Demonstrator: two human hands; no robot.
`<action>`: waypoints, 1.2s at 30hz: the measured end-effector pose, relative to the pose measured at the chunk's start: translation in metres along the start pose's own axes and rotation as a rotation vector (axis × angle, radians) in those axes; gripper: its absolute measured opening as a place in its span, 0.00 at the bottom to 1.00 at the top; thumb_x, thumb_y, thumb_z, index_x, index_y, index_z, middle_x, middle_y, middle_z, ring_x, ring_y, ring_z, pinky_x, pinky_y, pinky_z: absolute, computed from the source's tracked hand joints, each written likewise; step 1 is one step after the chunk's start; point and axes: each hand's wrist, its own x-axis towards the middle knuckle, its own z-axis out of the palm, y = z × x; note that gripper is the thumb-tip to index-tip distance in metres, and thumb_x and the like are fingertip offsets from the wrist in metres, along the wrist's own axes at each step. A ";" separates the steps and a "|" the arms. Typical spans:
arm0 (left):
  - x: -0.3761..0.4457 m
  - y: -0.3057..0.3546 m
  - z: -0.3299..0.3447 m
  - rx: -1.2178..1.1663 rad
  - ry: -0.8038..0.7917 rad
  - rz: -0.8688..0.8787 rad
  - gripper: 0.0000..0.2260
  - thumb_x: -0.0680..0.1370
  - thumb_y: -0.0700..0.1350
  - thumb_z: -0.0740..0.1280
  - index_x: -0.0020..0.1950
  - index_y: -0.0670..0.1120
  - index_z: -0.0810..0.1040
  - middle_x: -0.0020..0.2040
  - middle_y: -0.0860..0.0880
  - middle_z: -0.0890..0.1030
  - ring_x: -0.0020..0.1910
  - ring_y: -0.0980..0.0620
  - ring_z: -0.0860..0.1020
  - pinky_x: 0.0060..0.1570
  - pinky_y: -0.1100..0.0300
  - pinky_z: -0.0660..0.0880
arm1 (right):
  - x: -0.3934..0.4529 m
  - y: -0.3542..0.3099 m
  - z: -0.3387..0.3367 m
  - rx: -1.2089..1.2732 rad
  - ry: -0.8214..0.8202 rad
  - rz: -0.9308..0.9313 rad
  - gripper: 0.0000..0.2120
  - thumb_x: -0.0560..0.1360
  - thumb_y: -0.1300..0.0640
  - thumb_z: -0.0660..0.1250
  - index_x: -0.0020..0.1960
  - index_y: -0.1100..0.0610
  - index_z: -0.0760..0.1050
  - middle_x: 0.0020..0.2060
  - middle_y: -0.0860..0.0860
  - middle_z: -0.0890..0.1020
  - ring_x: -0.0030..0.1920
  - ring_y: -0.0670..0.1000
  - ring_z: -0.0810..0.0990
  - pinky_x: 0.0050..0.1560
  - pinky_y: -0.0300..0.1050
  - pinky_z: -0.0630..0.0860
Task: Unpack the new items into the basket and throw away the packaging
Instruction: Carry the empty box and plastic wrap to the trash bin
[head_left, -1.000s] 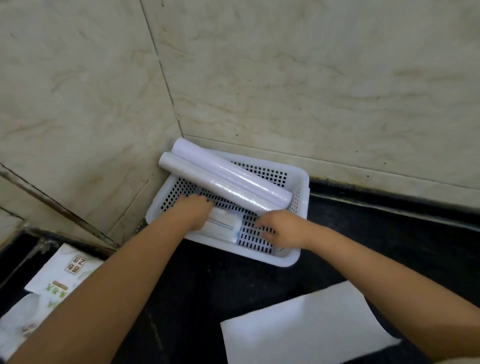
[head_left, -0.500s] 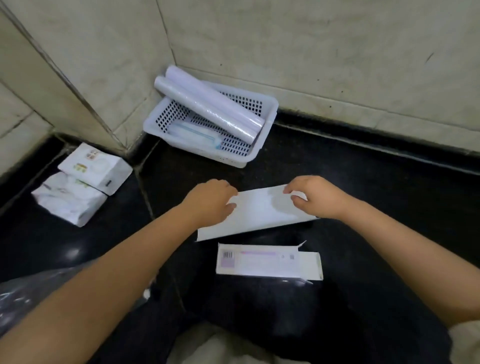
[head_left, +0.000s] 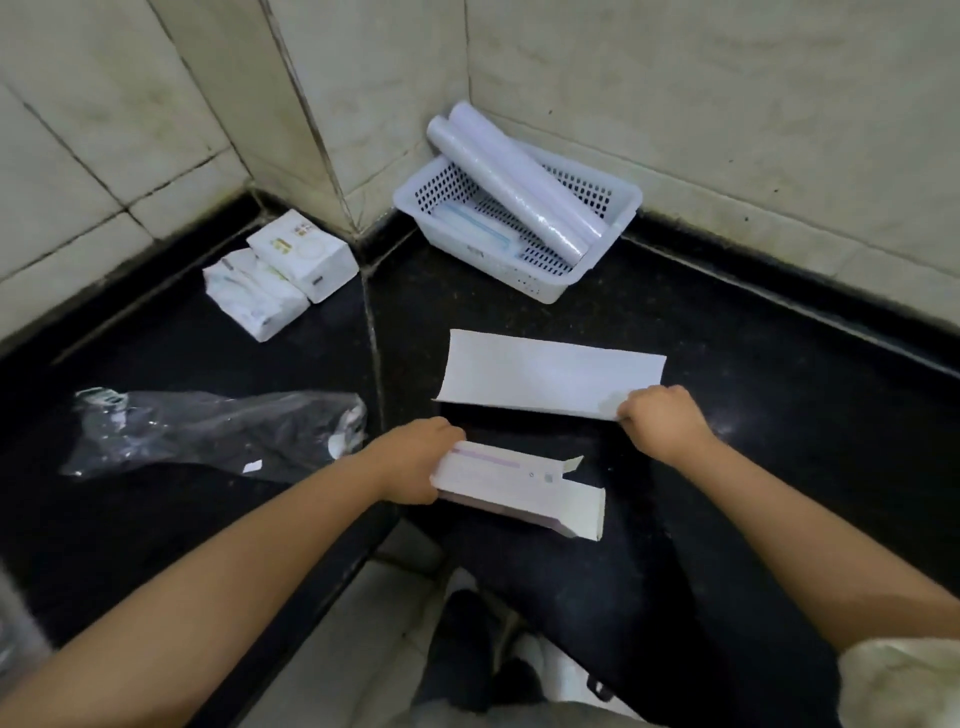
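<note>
White rolls already lay in the basket at one o'clock. Left hand gripped the emptied carton, right hand pinched the white sheet; both awaited discarding.

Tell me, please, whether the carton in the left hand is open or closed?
Open: the carton's right end flap sticks out unfolded while the left hand grips its other end.

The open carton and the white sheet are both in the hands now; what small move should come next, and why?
Probably lift both off the counter together, to carry them away as rubbish. The left hand already has a grip on the empty carton, its end flap open, and the right hand pinches a corner of the white sheet. The rolls already lie in the basket.
</note>
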 end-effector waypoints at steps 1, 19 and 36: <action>-0.012 -0.009 0.001 -0.047 0.021 -0.018 0.23 0.70 0.41 0.69 0.64 0.44 0.68 0.61 0.45 0.71 0.61 0.47 0.71 0.60 0.56 0.70 | 0.000 -0.005 -0.004 0.058 0.045 -0.019 0.11 0.76 0.61 0.56 0.47 0.61 0.78 0.48 0.56 0.81 0.50 0.57 0.78 0.47 0.48 0.73; -0.247 -0.154 0.061 -0.786 0.654 -0.848 0.24 0.65 0.42 0.73 0.60 0.40 0.74 0.49 0.47 0.75 0.46 0.51 0.73 0.38 0.62 0.66 | 0.074 -0.271 -0.107 -0.071 0.297 -0.454 0.11 0.74 0.57 0.61 0.52 0.61 0.76 0.51 0.58 0.79 0.52 0.57 0.76 0.50 0.50 0.71; -0.296 -0.221 0.101 -0.881 0.901 -0.923 0.21 0.69 0.40 0.73 0.60 0.39 0.74 0.48 0.48 0.73 0.45 0.52 0.72 0.31 0.71 0.65 | 0.032 -0.349 -0.145 0.220 0.199 -0.556 0.11 0.76 0.55 0.61 0.47 0.61 0.79 0.44 0.57 0.81 0.48 0.58 0.79 0.45 0.47 0.72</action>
